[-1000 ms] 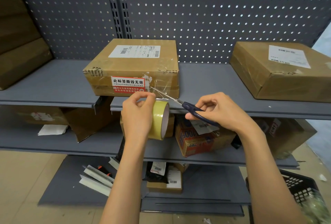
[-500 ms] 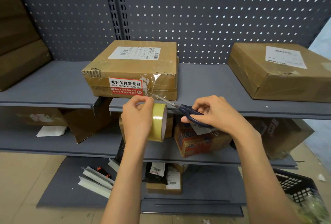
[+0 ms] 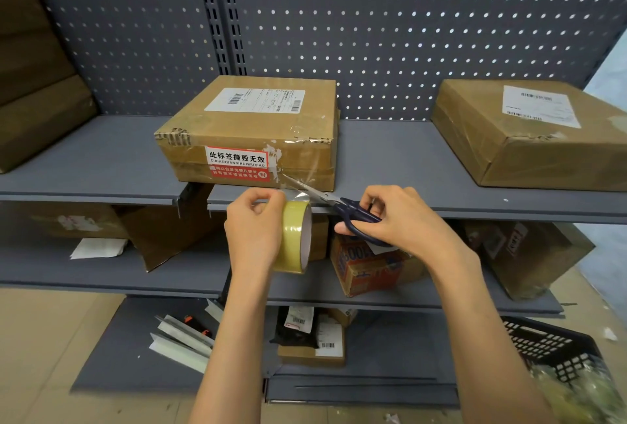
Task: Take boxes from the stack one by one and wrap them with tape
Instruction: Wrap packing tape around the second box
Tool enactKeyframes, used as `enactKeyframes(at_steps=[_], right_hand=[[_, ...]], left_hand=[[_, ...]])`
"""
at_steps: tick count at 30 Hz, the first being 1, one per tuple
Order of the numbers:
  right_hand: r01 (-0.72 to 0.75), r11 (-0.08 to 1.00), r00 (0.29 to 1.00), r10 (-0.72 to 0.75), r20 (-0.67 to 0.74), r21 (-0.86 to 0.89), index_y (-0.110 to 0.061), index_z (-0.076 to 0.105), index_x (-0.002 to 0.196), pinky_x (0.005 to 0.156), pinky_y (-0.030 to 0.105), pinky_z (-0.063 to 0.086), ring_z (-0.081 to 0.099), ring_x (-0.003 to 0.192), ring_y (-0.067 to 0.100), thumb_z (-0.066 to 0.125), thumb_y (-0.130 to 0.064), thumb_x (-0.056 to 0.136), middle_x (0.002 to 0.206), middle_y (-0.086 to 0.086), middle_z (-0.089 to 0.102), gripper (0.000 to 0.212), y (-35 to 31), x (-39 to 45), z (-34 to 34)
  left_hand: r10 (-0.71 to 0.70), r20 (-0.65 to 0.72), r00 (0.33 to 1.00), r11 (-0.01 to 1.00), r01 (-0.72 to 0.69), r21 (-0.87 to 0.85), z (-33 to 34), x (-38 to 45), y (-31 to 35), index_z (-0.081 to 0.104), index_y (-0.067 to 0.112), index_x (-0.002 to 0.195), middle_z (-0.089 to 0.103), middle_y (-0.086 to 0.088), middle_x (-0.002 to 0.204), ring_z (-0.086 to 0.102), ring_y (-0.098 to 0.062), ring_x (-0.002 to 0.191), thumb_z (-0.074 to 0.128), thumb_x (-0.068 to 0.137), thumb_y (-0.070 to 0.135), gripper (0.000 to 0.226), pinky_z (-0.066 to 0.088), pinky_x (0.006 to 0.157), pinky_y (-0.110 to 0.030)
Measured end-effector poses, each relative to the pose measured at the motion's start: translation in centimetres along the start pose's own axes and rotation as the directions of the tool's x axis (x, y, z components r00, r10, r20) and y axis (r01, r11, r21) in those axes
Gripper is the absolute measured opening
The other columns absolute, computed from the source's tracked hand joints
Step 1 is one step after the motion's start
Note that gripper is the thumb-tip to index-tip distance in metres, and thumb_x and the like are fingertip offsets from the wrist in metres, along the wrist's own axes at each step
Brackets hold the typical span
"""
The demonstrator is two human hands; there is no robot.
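Cardboard [image 3: 40, 125] leans at nine o'clock on the top shelf [image 3: 91, 166], dim and untouched. Moving right, we reach the box [image 3: 251, 133] at about twelve o'clock from the hands, flat on that shelf near its front edge, white shipping label up, red and white sticker on the near face. Clear tape already runs over its near right corner. We judge it sits at the edge so the strip can come off the front face within easy reach.

Below it, the left hand [image 3: 252, 232] grips the tape roll [image 3: 294, 237], fingers curled round the rim, thumb and forefinger closed at the top, apparently pinning the free strip. Roll is held on edge, just under the shelf lip; a clear strip stretches from it up to the box face, taut as far as we can tell. We think tension is the reason for this hold: slack film cuts badly.

At three o'clock from the roll, the right hand [image 3: 403, 220] has its fingers closed through and around the dark handles of the scissors [image 3: 334, 208]. Blades point to ten o'clock, tip at the strip between roll and box. Whether they are parted or closed we cannot tell.

Further right, a second box [image 3: 529, 138] rests at two o'clock on the same shelf. A black crate [image 3: 549, 345] sits on the floor at five o'clock.
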State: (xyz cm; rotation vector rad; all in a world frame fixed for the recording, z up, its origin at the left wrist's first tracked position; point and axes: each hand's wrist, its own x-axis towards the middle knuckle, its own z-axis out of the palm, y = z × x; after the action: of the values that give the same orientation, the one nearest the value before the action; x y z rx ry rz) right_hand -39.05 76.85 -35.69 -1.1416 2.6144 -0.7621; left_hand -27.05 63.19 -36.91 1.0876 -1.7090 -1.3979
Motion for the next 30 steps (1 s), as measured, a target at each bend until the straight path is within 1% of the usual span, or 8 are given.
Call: enactKeyframes(at_steps=[2, 5, 8, 11, 17, 23, 26, 30], right_hand=[[-0.004, 0.999, 1.000, 0.004, -0.006, -0.036, -0.015, 0.056, 0.088, 0.052, 0.023, 0.040, 0.056, 0.066, 0.011, 0.072, -0.061, 0.069, 0.075, -0.001, 0.063, 0.053, -0.3, -0.1, 0.2], [-0.016, 0.994, 1.000, 0.016, -0.004, -0.109, -0.019, 0.045, 0.085, 0.059, 0.027, 0.048, 0.058, 0.073, 0.015, 0.071, -0.063, 0.070, 0.082, 0.000, 0.061, 0.054, -1.0, -0.4, 1.0], [-0.031, 0.996, 0.999, 0.033, 0.026, -0.084, -0.024, 0.034, 0.076, 0.054, 0.023, 0.042, 0.053, 0.069, 0.012, 0.071, -0.062, 0.071, 0.082, -0.003, 0.057, 0.053, -1.7, -0.9, 1.5], [-0.045, 0.997, 0.999, 0.047, 0.023, -0.060, -0.019, 0.040, 0.086, 0.052, 0.020, 0.039, 0.053, 0.072, 0.014, 0.069, -0.064, 0.070, 0.087, -0.001, 0.059, 0.056, -1.9, -1.1, 1.7], [-0.098, 0.995, 0.994, 0.100, 0.046, -0.032, -0.014, 0.044, 0.100, 0.055, 0.021, 0.044, 0.056, 0.074, 0.014, 0.068, -0.066, 0.070, 0.087, 0.000, 0.056, 0.064, -2.2, -1.2, 3.1], [-0.112, 0.993, 0.990, 0.108, 0.087, 0.040, -0.014, 0.041, 0.103, 0.049, 0.017, 0.038, 0.051, 0.067, 0.007, 0.070, -0.062, 0.071, 0.079, -0.006, 0.050, 0.064, -2.4, -1.3, 3.6], [-0.117, 0.992, 0.990, 0.112, 0.080, 0.049, -0.014, 0.040, 0.104, 0.048, 0.016, 0.036, 0.051, 0.069, 0.007, 0.071, -0.062, 0.071, 0.081, -0.005, 0.051, 0.066, -2.4, -1.4, 3.9], [-0.118, 0.992, 0.991, 0.113, 0.075, 0.055, -0.014, 0.039, 0.103, 0.050, 0.018, 0.039, 0.055, 0.074, 0.011, 0.070, -0.066, 0.068, 0.087, -0.003, 0.053, 0.070, -2.4, -1.4, 4.2]], left_hand=[[-0.007, -0.002, 1.000, 1.000, 0.007, 0.010, -0.2, 0.0, 0.0, 0.065, 0.019, 0.081, 0.054, 0.008, 0.063, 0.047, -0.003, 0.056, 0.058, 0.091, 0.020, 0.012, 0.034, 0.050, -0.012], [-0.018, -0.009, 1.000, 1.000, 0.018, 0.006, -0.3, 0.1, -0.1, 0.066, 0.019, 0.083, 0.055, 0.008, 0.065, 0.047, -0.004, 0.060, 0.058, 0.091, 0.020, 0.011, 0.034, 0.055, -0.018], [-0.020, -0.009, 1.000, 1.000, 0.020, 0.004, -0.3, 0.1, -0.1, 0.066, 0.017, 0.085, 0.056, 0.009, 0.065, 0.048, -0.003, 0.061, 0.058, 0.091, 0.020, 0.010, 0.034, 0.055, -0.017], [-0.016, -0.006, 1.000, 1.000, 0.016, 0.002, -0.4, 0.2, -0.3, 0.067, 0.015, 0.089, 0.058, 0.011, 0.068, 0.050, -0.001, 0.064, 0.059, 0.091, 0.020, 0.010, 0.034, 0.056, -0.017], [-0.016, -0.018, 1.000, 1.000, 0.016, -0.002, -0.7, 0.4, -0.4, 0.069, 0.014, 0.088, 0.055, 0.010, 0.063, 0.048, -0.002, 0.058, 0.059, 0.090, 0.019, 0.011, 0.033, 0.052, -0.012], [0.003, 0.000, 1.000, 1.000, -0.003, 0.003, -1.0, 0.4, -0.4, 0.068, 0.012, 0.090, 0.055, 0.011, 0.065, 0.051, 0.003, 0.058, 0.059, 0.091, 0.018, 0.011, 0.035, 0.051, -0.009], [0.003, -0.001, 1.000, 1.000, -0.003, -0.005, -1.1, 0.4, -0.3, 0.068, 0.013, 0.091, 0.056, 0.011, 0.067, 0.049, -0.001, 0.062, 0.059, 0.091, 0.019, 0.011, 0.036, 0.057, -0.016], [0.009, -0.001, 1.000, 1.000, -0.009, -0.006, -1.3, 0.5, -0.3, 0.069, 0.013, 0.089, 0.056, 0.010, 0.065, 0.048, -0.003, 0.061, 0.060, 0.091, 0.018, 0.011, 0.035, 0.056, -0.018]])
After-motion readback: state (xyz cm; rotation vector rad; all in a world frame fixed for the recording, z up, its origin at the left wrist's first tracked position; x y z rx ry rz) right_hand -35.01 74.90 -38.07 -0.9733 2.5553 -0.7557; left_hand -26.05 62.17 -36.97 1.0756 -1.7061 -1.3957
